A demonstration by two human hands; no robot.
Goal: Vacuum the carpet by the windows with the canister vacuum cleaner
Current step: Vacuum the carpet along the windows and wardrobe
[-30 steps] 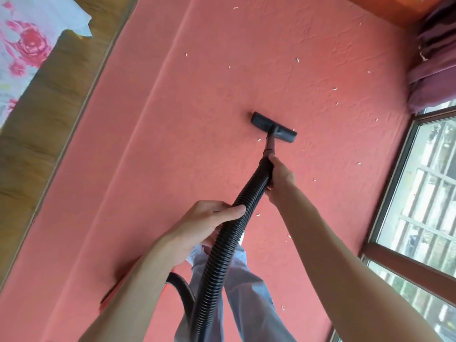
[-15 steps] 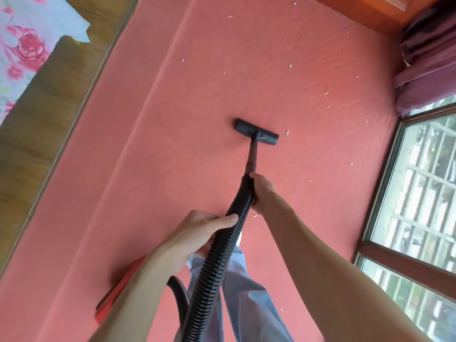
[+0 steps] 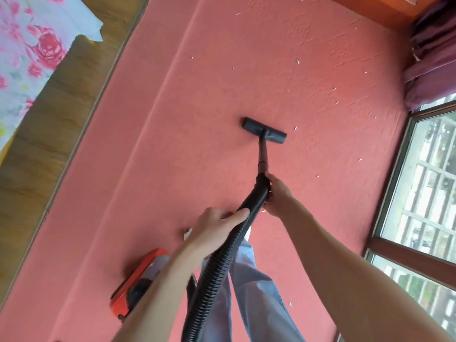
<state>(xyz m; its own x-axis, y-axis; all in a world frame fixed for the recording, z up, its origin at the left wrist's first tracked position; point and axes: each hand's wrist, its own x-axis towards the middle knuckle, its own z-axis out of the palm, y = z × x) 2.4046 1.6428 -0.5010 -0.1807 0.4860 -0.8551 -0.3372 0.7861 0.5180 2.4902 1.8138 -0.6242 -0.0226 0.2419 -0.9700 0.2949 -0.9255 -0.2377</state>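
A black floor nozzle (image 3: 264, 130) lies flat on the red carpet (image 3: 172, 144), joined by a thin black wand (image 3: 263, 154) to a ribbed black hose (image 3: 222, 257). My right hand (image 3: 277, 193) grips the hose's front end just behind the wand. My left hand (image 3: 217, 227) holds the hose lower down, thumb laid over it. The red canister (image 3: 138, 280) of the vacuum sits on the carpet at lower left, partly hidden behind my left forearm. Small white scraps (image 3: 295, 129) lie scattered on the carpet, mostly right of the nozzle.
Windows (image 3: 424, 183) with a brown frame run along the right edge. A purple curtain (image 3: 434, 62) hangs at the upper right. Left of the carpet is a wooden floor strip (image 3: 56, 114) and a flowered cloth (image 3: 27, 53). My grey trouser legs (image 3: 251, 292) stand below the hose.
The nozzle has been drawn back toward me over the carpet, and the wand now shows longer. The view has tilted, bringing the red canister into sight at lower left.
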